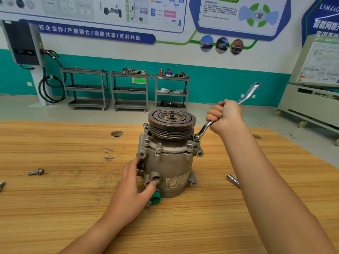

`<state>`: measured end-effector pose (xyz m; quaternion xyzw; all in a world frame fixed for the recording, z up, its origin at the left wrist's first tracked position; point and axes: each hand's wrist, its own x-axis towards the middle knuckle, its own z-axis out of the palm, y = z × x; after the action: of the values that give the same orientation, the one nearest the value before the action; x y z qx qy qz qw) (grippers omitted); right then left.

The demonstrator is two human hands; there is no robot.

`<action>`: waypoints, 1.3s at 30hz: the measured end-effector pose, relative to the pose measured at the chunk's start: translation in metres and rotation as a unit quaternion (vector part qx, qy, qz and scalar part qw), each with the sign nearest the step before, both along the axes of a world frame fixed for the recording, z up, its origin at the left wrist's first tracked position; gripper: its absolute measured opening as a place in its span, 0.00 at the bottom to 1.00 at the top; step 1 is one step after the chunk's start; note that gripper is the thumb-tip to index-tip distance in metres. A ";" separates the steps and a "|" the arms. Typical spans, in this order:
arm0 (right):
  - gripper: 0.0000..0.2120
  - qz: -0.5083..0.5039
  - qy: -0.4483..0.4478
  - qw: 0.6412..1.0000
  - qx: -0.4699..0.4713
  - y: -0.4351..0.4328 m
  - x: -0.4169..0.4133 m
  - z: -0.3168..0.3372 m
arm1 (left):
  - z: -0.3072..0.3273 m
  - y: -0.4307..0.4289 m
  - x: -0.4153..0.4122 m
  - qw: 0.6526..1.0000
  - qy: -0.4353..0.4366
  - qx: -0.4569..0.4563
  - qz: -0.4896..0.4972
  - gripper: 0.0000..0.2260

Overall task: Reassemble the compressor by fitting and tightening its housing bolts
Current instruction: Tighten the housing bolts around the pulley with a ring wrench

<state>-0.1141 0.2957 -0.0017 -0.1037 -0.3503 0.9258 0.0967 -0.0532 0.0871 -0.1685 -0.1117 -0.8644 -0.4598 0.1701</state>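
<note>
Centrally, one compressor (170, 162) stands upright, pulley on top, on the wooden table (73, 208). Five housing bolts (159, 146) show around its upper flange. One loose bolt (36, 171) lies at left, with a second piece (1, 185) cut off by the left edge, and one socket bar (233, 180) lies at right. The left hand (132, 189) lies spread against the compressor's lower side, thumb on a round port. The right hand (226, 116) is fisted around one wrench (204, 129), whose ring end sits on the flange bolt at upper right.
</note>
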 end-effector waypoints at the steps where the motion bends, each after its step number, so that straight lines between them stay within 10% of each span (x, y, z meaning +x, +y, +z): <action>1: 0.18 0.026 -0.010 0.999 0.020 -0.001 -0.004 0.002 | 0.000 0.000 0.000 1.000 0.000 0.000 0.000 0.33; 7: 0.17 0.003 -0.042 0.997 0.057 -0.018 -0.023 -0.007 | -0.001 -0.001 0.000 1.000 0.007 0.006 -0.005 0.32; 14: 0.18 -0.048 0.032 0.978 -0.199 0.004 -0.011 -0.042 | -0.003 -0.002 -0.001 1.000 0.021 0.010 -0.014 0.30; 39: 0.29 0.042 0.253 0.961 -0.100 0.004 0.005 -0.036 | -0.003 -0.002 -0.003 1.000 0.023 -0.002 -0.016 0.30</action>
<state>-0.1093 0.2995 -0.0375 0.1393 -0.2245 0.9553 0.1327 -0.0561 0.0848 -0.1720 -0.1362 -0.8595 -0.4578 0.1820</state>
